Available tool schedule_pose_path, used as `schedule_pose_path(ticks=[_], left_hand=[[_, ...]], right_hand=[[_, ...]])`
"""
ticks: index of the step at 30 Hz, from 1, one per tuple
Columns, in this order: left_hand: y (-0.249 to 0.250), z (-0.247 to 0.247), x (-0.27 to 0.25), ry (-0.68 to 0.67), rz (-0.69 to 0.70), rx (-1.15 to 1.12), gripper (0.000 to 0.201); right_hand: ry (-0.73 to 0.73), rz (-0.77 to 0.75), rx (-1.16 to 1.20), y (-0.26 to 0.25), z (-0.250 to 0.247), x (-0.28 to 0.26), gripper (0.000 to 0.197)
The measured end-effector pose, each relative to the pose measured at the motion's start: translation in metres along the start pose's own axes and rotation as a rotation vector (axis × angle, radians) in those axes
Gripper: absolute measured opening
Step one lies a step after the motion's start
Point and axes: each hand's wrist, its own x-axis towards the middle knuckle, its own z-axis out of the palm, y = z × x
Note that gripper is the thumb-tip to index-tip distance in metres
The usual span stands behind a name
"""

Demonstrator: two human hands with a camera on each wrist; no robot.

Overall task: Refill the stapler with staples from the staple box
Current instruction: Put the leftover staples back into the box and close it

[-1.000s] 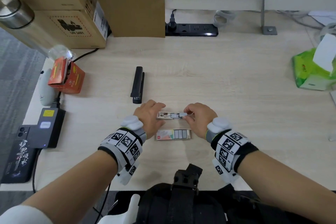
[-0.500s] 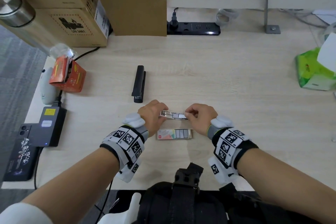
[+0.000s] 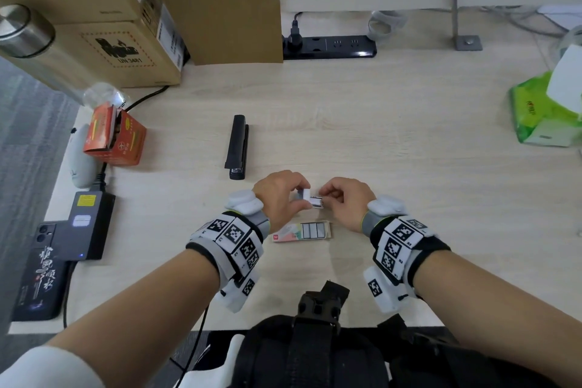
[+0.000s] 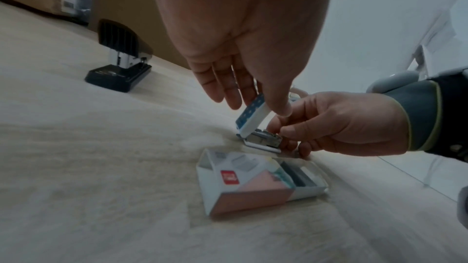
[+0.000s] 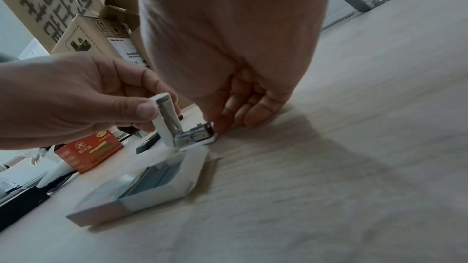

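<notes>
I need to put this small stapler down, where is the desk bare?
Bare wood lies right of your right hand, toward the green tissue pack. Also behind the black stapler, before the black power strip. Crowded: left edge, around the orange carton.

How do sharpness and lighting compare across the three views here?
Head view: evenly lit and sharp, the table edges bowed by the wide lens. Left wrist view: dim, soft, the small stapler blurred. Right wrist view: the table smeared, the staple box soft.
</notes>
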Motion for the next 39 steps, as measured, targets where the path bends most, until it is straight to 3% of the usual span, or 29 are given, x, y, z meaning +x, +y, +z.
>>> schedule_pose_path(ticks=[8,11,13,15,27,33,39], left_hand=[[0.015,0.004,0.019,-0.228,0.037,0.322,0.035],[0.011,-0.002,0.022,-0.252,0.014,0.381,0.036],[0.040,0.011,0.035,-0.365,0.089,0.460,0.035],[0.041,0.009,0.034,-0.391,0.098,0.491,0.033],[0.039,0.015,0.034,-0.365,0.183,0.581,0.025],[0.032,-0.017,0.052,-0.365,0.302,0.660,0.019],[0.011,-0.055,0.096,-0.370,0.265,0.736,0.034]], right_hand=[[0.128,-0.016,-0.019,0.016,-0.014,-0.004,0.010],[0.114,-0.020,-0.068,0.011,-0.013,-0.002,0.007],[0.141,0.059,-0.025,0.035,-0.026,-0.016,0.006],[0.064,0.034,-0.064,0.034,-0.019,-0.015,0.011],[-0.057,0.005,-0.078,0.028,-0.023,-0.010,0.015],[-0.077,0.008,-0.039,0.030,-0.027,-0.008,0.015],[-0.073,0.010,-0.053,0.031,-0.026,-0.005,0.017]])
